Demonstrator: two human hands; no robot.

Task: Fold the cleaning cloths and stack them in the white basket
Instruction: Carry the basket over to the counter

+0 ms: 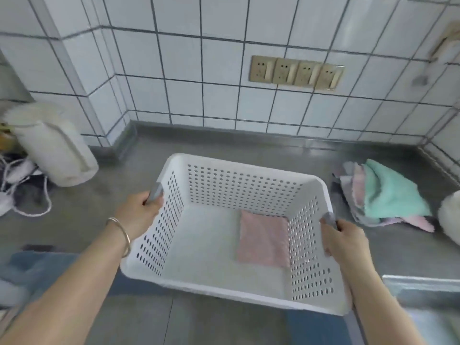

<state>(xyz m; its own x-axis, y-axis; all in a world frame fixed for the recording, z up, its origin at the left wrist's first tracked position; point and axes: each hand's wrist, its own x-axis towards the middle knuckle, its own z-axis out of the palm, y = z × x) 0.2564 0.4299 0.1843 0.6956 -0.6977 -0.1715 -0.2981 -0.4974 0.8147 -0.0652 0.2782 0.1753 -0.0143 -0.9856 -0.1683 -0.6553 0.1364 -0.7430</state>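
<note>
In the head view, a white basket [231, 185] of rigid plastic, rectangular with rounded corners and walls pierced by rows of small oval holes, is held over the near edge of a dull grey metal table [249, 148]. The grey handle on its left rim is grasped by the left hand [139, 212], fingers curled around it, a thin metal bangle [122, 232] circling the wrist. The matching handle on the right rim is clasped in the grip of the right hand [346, 240]. On the smooth basket floor, a folded pink cloth [263, 239] of soft, nubby weave lies flat as a rough square against the right wall. On the table to the right of the basket, well apart from it, a loose pile of cloths [383, 195] is heaped, a fluffy mint-green one on top of pink and pale grey layers. A white cylindrical appliance [52, 145] stands at the left, with tangled white cords [22, 185] beside it. Glossy white tiles with dark grout cover the wall, where a row of beige sockets [296, 72] is mounted.
</note>
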